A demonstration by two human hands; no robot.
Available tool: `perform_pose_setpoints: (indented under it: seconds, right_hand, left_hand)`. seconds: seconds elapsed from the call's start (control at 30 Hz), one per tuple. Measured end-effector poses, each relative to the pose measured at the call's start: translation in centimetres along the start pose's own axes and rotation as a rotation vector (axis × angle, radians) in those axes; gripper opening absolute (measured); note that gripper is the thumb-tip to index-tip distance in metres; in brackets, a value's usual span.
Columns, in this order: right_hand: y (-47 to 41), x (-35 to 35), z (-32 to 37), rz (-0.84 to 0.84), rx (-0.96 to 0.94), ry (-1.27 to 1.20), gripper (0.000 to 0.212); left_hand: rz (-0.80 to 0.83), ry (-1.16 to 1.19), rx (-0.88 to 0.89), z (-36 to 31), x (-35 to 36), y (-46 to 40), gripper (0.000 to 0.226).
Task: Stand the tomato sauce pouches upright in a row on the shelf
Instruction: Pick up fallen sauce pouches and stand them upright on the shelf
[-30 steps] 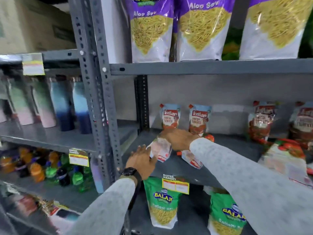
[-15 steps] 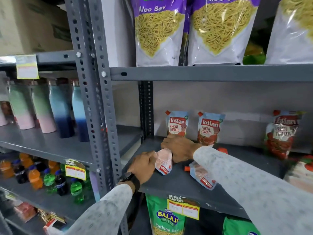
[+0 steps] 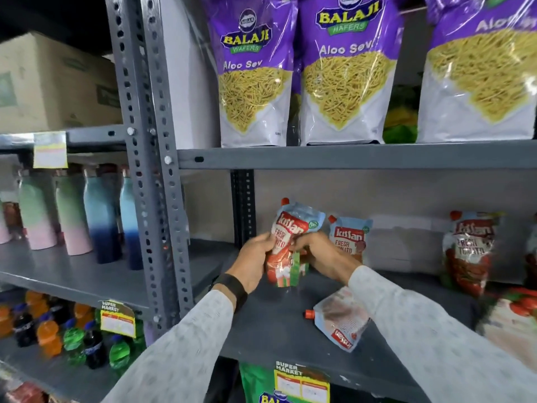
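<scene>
A Kissan tomato sauce pouch [image 3: 286, 242] is held upright, slightly tilted, over the left part of the grey shelf [image 3: 270, 324]. My left hand [image 3: 255, 261] grips its left side and my right hand [image 3: 322, 253] grips its right side. Behind my right hand another small pouch [image 3: 348, 238] stands upright at the back. One more small pouch [image 3: 340, 322] lies flat, face down, near the shelf's front with its red cap pointing left. A larger tomato pouch [image 3: 467, 251] stands at the right.
Aloo Sev bags [image 3: 252, 80] fill the shelf above. A perforated steel upright [image 3: 151, 170] borders the left side. Pastel bottles [image 3: 98, 216] stand on the neighbouring shelf, soft-drink bottles [image 3: 46, 335] below. More red pouches [image 3: 520, 309] lie blurred at the far right edge.
The pouch that lay flat near the shelf's left front has been lifted and turned upright by both hands. The camera has tilted up and moved closer.
</scene>
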State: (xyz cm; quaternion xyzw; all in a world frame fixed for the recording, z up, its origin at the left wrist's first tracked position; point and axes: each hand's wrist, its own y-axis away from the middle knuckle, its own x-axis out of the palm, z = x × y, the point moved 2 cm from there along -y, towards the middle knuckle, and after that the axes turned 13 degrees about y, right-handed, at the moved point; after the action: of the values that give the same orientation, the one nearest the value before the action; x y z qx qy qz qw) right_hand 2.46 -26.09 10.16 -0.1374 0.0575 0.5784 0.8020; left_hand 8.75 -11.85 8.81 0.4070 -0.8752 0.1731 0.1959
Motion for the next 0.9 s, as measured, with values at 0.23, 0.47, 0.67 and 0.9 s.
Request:
perform_pose_setpoints:
  seconds: [0.23, 0.47, 0.67, 0.9]
  right_hand:
    - [1.6, -0.2, -3.8, -0.272, 0.019, -0.059, 0.029]
    - [2.2, -0.2, -2.7, -0.230, -0.003, 0.032, 0.034]
    - [0.9, 0.8, -6.1, -0.438, 0.039, 0.294, 0.016]
    - [-0.1, 1.8, -8.1, -0.473, 0.073, 0.446, 0.036]
  left_hand:
    - [-0.178, -0.117, 0.133, 2.8, -0.9, 1.6, 0.014]
    - [-0.186, -0.108, 0.241, 0.9, -0.8, 0.5, 0.018]
    - [-0.179, -0.248, 0.156, 3.2, -3.4, -0.6, 0.012]
    - [-0.188, -0.298, 0.145, 5.7, -6.5, -1.0, 0.012]
